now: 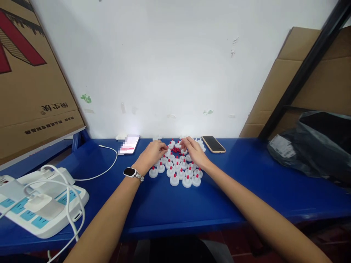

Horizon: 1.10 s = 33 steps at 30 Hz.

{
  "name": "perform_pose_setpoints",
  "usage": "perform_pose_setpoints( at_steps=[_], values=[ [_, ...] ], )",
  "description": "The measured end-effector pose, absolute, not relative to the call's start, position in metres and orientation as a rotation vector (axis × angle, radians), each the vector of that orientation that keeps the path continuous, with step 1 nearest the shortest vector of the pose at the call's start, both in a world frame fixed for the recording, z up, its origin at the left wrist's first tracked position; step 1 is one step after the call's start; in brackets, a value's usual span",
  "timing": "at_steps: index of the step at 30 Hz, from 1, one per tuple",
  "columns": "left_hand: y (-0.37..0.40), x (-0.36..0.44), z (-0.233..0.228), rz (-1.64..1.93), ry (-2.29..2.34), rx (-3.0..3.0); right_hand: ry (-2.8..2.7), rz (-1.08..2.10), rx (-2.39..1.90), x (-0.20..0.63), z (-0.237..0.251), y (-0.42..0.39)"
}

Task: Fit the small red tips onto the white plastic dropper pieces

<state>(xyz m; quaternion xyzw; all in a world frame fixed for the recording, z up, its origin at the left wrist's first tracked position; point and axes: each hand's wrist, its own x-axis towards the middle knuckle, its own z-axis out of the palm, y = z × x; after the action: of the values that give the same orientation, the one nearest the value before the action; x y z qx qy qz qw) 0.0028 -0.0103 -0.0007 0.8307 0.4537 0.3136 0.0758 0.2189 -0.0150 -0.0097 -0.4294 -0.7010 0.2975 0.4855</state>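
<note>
Several white plastic caps with red tips [181, 173] stand in rows on the blue table [170, 208]. A small heap of loose red tips [176, 149] lies behind them, between my hands. My left hand [152, 155], with a watch on its wrist, rests at the left of the rows, fingers curled near the red heap. My right hand [193, 151] reaches over the caps at the back right, fingertips pinched on a small piece; what it pinches is too small to tell. More white caps [201, 144] sit behind my right hand.
A lit phone [129, 144] on a white cable lies at the back left; a dark phone [213, 144] lies at the back right. A white power strip [38, 202] sits at the front left. A black bag [315, 146] and cardboard boxes [30, 91] flank the table.
</note>
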Motion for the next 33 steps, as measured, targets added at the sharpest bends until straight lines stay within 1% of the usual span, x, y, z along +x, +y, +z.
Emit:
perform_pose_setpoints(
  at_steps=[12, 18, 25, 29, 33],
  values=[
    [-0.008, 0.002, -0.002, 0.769, 1.407, 2.58, -1.774, 0.733, -1.061, 0.217, -0.008, -0.015],
    [-0.006, -0.002, -0.001, 0.77, 1.362, 2.641, -1.812, 0.655, -1.112, 0.22, -0.003, -0.006],
    [0.001, -0.025, -0.003, 0.902, 1.549, 2.469, -2.057, 0.372, -1.167, 0.188, 0.016, 0.043],
    [0.002, -0.038, -0.006, 0.82, 1.643, 2.363, -2.287, 0.163, -1.475, 0.152, 0.019, 0.085],
    [0.001, -0.042, -0.006, 0.761, 1.685, 2.31, -2.292, 0.121, -1.595, 0.12, 0.016, 0.114]
  ],
)
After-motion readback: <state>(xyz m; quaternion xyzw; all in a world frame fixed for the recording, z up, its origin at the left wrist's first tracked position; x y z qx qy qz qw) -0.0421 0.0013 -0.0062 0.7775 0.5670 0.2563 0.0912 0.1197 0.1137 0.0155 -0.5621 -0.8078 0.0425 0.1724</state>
